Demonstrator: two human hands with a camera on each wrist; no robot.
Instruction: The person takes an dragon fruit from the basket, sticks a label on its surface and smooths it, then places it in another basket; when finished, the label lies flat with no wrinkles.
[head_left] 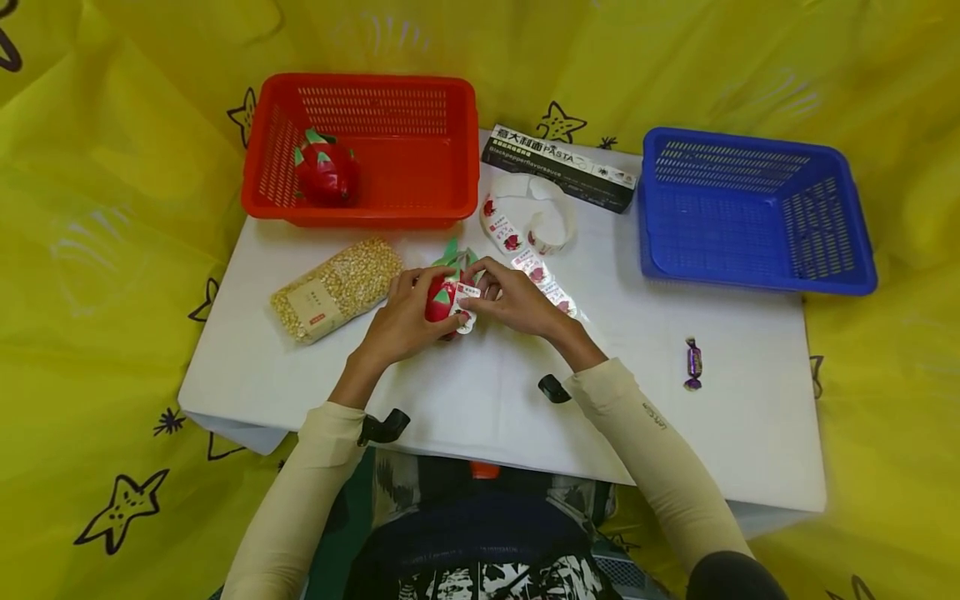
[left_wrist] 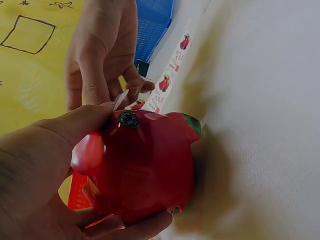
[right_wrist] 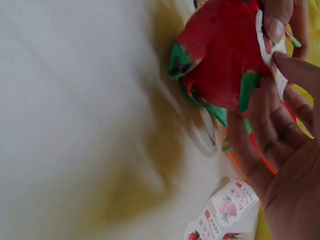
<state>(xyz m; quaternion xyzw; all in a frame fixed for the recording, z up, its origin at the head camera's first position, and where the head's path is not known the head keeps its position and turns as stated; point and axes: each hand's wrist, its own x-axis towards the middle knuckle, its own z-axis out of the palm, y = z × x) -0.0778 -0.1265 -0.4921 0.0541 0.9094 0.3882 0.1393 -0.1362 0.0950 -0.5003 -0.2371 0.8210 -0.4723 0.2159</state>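
The red model dragon fruit sits between the two hands over the desk, near side of the red basket. The left hand has its grip curled round the fruit from the left, its thumb on a white label at the fruit's surface. The right hand comes from the right with a narrow grip, its thumb at the label's edge and its fingers bent in against the fruit. A strip of labels runs just right of the fruit, curling at its far end; each bears a dragon-fruit picture, a red block and Chinese characters too small to read surely. Beyond it, a black-and-white box reads "意大利面 PASTA" and "Blackpepperflavorsauce". On the left, a bag of yellow kernels carries a pale label with a red patch, its writing illegible. The purple wrapped sweet on the right has unreadable print.
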